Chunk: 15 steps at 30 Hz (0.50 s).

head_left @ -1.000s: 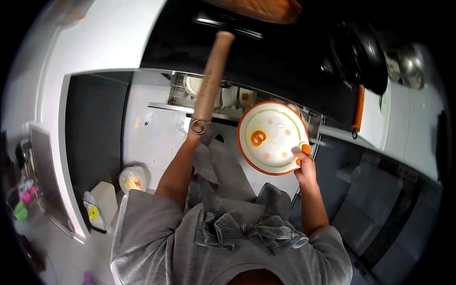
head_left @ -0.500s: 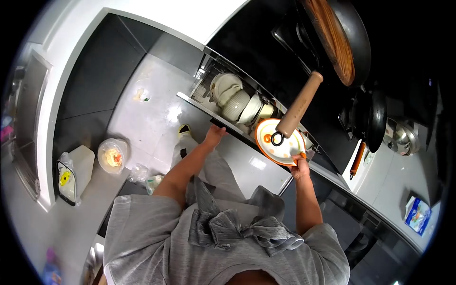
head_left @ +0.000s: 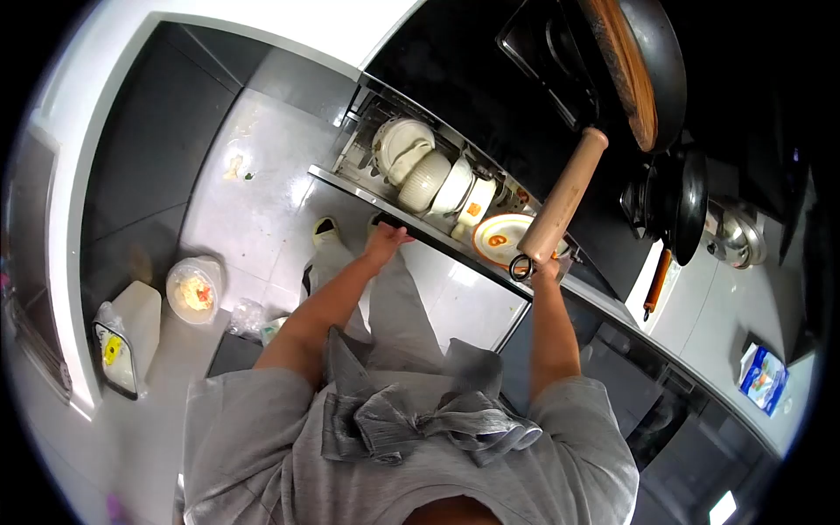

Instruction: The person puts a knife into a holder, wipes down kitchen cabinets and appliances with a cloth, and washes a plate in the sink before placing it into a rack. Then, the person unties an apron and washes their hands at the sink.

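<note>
A pulled-out drawer (head_left: 328, 175) below the cooktop holds bowls and dishes. My left hand (head_left: 385, 245) is at the dark top edge of its front, fingers curled against it. My right hand (head_left: 548, 269) grips the near right end of a white plate with an orange rim (head_left: 500, 238), low over the drawer's right part. A brown pan handle (head_left: 564, 188) passes above, covering part of the plate and some of my fingers. To the plate's left stand a ribbed bowl (head_left: 425, 182), a white bowl (head_left: 453, 188) and a small dish with an orange mark (head_left: 476, 203).
Above the drawer, a pan with a wooden-look lid or board (head_left: 626, 74) sits on the black cooktop (head_left: 464, 70). A black wok (head_left: 691, 206) and a steel pot (head_left: 735, 232) are farther right. A lined bin (head_left: 194, 289) and a white container (head_left: 131, 337) stand at left.
The plate has gone down into the drawer's right part with my right hand and now lies flatter, partly under the pan handle. My left hand stays at the drawer front.
</note>
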### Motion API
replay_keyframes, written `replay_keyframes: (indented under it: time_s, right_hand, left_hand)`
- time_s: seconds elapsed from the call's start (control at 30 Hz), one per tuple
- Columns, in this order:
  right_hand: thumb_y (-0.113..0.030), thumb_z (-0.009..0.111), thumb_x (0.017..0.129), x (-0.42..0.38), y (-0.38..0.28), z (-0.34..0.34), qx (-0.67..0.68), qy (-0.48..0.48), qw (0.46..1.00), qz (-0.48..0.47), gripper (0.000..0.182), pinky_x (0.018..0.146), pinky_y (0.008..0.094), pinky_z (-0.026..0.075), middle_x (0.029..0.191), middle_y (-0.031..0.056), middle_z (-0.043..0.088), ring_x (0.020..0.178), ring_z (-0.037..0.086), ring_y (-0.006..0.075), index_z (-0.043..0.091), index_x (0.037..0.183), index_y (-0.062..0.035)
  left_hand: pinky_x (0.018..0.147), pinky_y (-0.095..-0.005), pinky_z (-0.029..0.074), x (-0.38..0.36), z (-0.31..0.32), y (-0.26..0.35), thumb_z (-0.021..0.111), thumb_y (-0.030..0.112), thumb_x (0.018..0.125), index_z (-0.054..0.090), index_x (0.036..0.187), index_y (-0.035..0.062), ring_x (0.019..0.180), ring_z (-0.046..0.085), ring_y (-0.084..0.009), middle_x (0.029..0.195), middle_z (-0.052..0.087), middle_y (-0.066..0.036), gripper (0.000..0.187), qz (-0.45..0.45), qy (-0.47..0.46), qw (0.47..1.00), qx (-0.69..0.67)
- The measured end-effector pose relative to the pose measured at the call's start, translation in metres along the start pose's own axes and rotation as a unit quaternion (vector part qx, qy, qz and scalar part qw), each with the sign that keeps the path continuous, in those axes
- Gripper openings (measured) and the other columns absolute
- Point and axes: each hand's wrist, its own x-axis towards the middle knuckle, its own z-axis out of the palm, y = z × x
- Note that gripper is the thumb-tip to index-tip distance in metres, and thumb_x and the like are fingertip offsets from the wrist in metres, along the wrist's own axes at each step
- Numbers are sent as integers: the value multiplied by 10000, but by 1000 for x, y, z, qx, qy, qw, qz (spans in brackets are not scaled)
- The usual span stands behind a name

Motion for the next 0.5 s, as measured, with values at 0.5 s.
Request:
replay_keyframes:
  time_s: [0.5]
  right_hand:
    - [-189,561,701,15,45,67,-321,100,934,-120,271,680,399,478,806,198,614,760,601,340,571,906,-13]
  left_hand:
    - [784,-336,495,8,-2,-25,487,52,849,350,832,61,801,556,-188,790,417,-28,138,65,52,996,-28]
